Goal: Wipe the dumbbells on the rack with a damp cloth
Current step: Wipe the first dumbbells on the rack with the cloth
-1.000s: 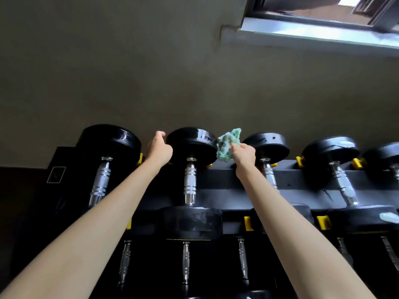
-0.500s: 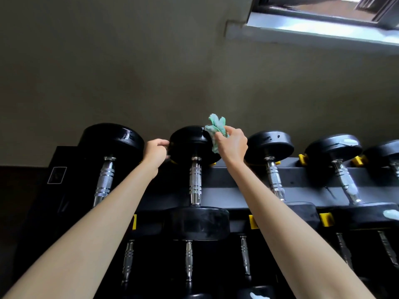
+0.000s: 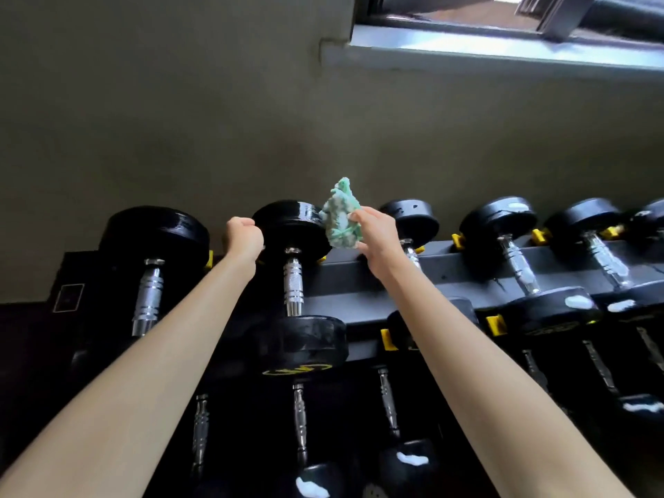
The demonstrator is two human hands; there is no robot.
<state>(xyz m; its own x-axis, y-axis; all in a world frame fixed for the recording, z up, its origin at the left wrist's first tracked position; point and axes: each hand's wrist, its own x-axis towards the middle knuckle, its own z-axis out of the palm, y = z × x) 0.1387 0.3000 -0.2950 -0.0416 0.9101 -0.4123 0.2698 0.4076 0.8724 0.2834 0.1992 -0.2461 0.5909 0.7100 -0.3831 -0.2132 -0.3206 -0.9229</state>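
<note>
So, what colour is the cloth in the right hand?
The cloth is mint green with whitish patches; head view.

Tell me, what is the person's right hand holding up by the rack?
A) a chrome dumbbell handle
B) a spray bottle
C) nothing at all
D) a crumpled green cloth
D: the right hand pinches a crumpled green cloth at the right edge of a black round dumbbell head on the top row.
</note>
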